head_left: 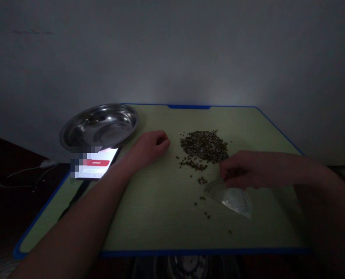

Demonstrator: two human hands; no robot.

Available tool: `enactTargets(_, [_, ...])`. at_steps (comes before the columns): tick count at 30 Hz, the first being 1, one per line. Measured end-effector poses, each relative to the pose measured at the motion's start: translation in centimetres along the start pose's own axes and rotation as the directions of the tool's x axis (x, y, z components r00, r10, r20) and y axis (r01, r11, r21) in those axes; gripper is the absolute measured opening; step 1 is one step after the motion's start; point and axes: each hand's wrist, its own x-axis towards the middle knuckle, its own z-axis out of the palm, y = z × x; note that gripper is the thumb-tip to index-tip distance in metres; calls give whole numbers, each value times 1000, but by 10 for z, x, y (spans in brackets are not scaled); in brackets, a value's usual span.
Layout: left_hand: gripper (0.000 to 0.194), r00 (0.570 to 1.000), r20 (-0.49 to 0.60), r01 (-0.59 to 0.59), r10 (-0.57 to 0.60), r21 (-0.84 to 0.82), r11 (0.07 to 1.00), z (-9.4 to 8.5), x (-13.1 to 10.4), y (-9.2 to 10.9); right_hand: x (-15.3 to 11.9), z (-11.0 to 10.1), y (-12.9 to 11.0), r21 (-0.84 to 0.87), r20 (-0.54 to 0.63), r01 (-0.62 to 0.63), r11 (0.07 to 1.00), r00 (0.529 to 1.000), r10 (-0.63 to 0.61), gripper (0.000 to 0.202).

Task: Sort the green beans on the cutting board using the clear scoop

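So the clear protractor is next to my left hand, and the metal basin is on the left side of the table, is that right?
Not quite: the head view shows the clear protractor next to your right hand. The metal basin is on the left side of the table.

the right hand (pixel 244 169) hid part of the clear protractor (pixel 230 198), and its grip could not be made out. a metal vessel (pixel 187 266) was cut off below, and the lit screen (pixel 104 167) was partly blurred.
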Motion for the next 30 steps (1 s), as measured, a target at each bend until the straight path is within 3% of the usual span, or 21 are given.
enactTargets(6, [22, 1000, 2, -6, 6, -6, 1000, 0, 0, -1, 3, 3, -3, -38, -11, 33, 999, 999, -33, 13])
enactTargets(19, [23, 1000, 0, -25, 25, 5, 1000, 0, 0, 0, 7, 4, -4, -109, -192, 49, 993, 979, -69, 17])
enactTargets(30, [22, 1000, -1, -6, 6, 5, 1000, 0, 0, 1, 6, 5, -10, -104, -158, 79, 991, 983, -95, 17])
